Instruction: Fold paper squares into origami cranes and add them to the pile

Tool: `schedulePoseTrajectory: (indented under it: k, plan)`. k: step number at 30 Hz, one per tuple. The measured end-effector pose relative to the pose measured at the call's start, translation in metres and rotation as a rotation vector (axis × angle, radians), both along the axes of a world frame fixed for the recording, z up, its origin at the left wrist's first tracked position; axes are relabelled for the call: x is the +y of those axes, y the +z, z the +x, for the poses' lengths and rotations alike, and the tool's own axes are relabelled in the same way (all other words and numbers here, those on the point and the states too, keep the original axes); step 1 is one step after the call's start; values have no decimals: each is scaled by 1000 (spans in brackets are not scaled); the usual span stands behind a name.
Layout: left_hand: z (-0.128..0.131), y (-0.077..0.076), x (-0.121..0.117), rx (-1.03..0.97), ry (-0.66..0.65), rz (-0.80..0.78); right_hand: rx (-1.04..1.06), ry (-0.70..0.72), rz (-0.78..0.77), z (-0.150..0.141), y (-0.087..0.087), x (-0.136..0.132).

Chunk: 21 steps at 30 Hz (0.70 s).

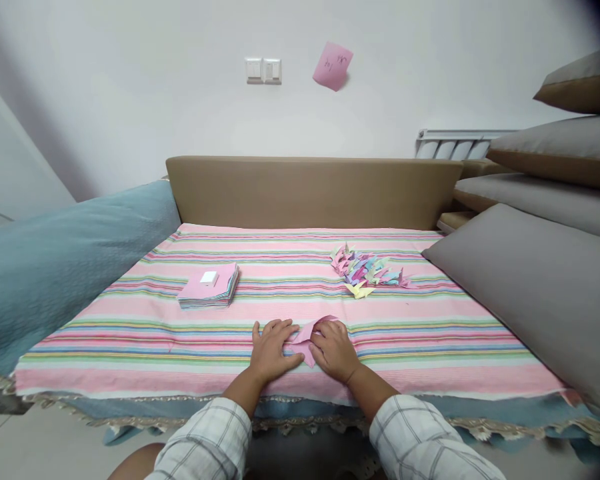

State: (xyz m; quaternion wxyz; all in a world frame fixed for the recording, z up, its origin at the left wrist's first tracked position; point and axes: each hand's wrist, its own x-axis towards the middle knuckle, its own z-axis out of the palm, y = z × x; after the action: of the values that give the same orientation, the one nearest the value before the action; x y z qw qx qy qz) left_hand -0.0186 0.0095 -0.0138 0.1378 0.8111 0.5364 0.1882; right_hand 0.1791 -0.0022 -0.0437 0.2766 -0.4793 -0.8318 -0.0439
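A partly folded pink sheet of paper [305, 341] lies on the striped cloth [280, 307] between my hands. My left hand [271, 350] rests flat with its fingers spread, the thumb touching the paper's left side. My right hand [334, 348] has its fingers curled on the paper's right part, gripping a raised flap; its fingertips are partly hidden. Beyond my right hand is a pile of folded paper cranes [365, 268] in several colours, a yellow crane [359, 291] at its near edge. At the left sits a stack of coloured paper [215, 288] with a small white block [209, 279] on top.
A brown padded backrest [310, 193] runs along the far side. Grey cushions [540, 287] are stacked at the right, and a blue-covered armrest [80, 247] stands at the left. On the wall are light switches [263, 71] and a pink note [333, 66].
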Motion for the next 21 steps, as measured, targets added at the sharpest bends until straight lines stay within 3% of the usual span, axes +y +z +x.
schedulePoseTrajectory:
  k: [5,14,21]
  plan:
    - [-2,-3,1,33,-67,-4,-8,4,22,0,-1,0]
    - [-2,-7,2,66,-67,20,6,69,80,2,-4,-2]
    - [-3,-8,2,69,-74,49,145,54,127,6,-5,-4]
